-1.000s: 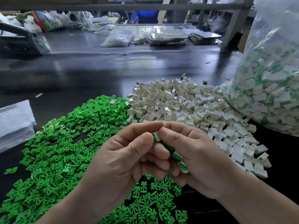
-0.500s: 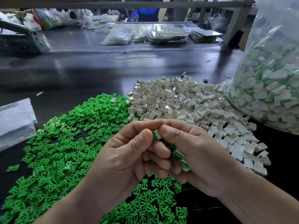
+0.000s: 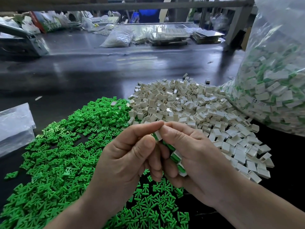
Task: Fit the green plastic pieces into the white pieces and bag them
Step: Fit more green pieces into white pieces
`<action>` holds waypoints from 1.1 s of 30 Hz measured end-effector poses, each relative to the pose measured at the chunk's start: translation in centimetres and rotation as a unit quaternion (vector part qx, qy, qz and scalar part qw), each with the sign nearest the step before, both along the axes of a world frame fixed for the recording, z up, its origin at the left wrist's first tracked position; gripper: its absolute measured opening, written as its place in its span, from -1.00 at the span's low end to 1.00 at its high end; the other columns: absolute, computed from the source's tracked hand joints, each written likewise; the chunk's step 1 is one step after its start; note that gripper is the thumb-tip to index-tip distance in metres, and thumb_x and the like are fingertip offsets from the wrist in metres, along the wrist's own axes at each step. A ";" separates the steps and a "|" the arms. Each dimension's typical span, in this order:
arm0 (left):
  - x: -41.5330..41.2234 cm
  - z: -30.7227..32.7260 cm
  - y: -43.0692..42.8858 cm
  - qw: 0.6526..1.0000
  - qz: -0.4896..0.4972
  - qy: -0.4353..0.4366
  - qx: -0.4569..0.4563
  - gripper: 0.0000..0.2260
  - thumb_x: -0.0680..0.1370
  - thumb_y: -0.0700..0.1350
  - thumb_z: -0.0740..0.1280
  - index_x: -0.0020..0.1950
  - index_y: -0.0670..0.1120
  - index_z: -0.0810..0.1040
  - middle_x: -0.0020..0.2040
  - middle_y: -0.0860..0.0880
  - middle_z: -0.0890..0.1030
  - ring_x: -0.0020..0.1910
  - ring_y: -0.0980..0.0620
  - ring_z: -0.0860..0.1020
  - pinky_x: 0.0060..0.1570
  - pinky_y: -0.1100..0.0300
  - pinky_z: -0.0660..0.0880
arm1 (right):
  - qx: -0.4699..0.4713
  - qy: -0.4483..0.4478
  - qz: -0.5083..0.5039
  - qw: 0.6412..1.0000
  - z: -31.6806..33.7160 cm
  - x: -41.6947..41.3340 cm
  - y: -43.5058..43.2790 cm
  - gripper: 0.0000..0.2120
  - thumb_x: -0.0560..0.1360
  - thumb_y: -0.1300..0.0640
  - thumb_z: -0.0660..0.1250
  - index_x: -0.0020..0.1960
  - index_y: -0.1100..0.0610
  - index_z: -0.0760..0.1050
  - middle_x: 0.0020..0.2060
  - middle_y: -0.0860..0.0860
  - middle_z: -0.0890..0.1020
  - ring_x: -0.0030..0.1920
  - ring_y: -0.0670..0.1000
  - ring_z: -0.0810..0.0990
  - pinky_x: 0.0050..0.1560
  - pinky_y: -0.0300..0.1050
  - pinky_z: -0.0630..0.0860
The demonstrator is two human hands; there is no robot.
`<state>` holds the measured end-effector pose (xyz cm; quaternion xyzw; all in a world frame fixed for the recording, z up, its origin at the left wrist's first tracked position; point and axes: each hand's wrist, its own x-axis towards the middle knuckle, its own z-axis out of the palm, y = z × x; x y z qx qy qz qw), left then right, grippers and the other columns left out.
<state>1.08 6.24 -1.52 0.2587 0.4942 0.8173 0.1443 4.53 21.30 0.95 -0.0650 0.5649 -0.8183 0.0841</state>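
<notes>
Right hand (image 3: 198, 156) slightly higher over glossy table (image 3: 99, 71)

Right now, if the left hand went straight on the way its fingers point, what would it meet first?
The right hand. The left hand points toward it, fingertips apparently touching over the white piece pinched between them; depth there is hard to judge.

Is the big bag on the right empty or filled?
Well filled: the clear bag bulges with white-and-green pieces; its top is out of view.
</notes>
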 end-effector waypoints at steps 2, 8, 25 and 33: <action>0.1 -0.1 0.2 1.000 0.011 0.012 0.003 -0.70 0.54 -0.07 0.40 0.25 -0.14 0.56 -0.35 -0.16 0.54 -0.43 -0.18 0.55 -0.49 -0.31 0.44 | 0.012 0.005 -0.004 1.000 -0.2 0.0 -0.2 -0.73 0.61 0.04 0.24 -0.17 0.20 0.47 -0.43 0.14 0.51 -0.48 0.05 0.47 -0.58 -0.25 0.31; 0.0 0.0 0.0 0.999 -0.004 -0.033 0.008 -0.66 0.55 0.02 0.38 0.25 -0.12 0.56 -0.40 -0.08 0.57 -0.48 -0.07 0.53 -0.46 0.10 0.49 | 0.042 0.011 -0.009 0.999 -0.3 0.0 -0.1 -0.67 0.59 0.01 0.25 -0.10 0.31 0.42 -0.40 0.23 0.47 -0.50 0.07 0.44 -0.57 -0.26 0.33; 0.9 0.2 1.0 0.994 0.108 0.009 -0.034 -0.81 0.56 -0.06 0.32 0.09 -0.10 0.61 -0.46 -0.10 0.51 -0.56 -0.06 0.51 -0.57 0.17 0.43 | 0.052 0.001 -0.024 0.998 -0.4 0.1 -0.5 -0.70 0.59 0.01 0.24 -0.15 0.24 0.44 -0.44 0.11 0.53 -0.49 0.07 0.47 -0.57 -0.25 0.32; 1.1 0.4 1.3 0.990 0.131 0.022 -0.048 -0.78 0.54 -0.02 0.29 0.08 -0.10 0.60 -0.46 -0.11 0.50 -0.56 -0.12 0.52 -0.58 0.16 0.41 | 0.047 -0.006 -0.031 0.998 -0.4 0.1 -0.7 -0.69 0.57 0.01 0.24 -0.14 0.27 0.42 -0.44 0.12 0.53 -0.49 0.07 0.48 -0.57 -0.27 0.31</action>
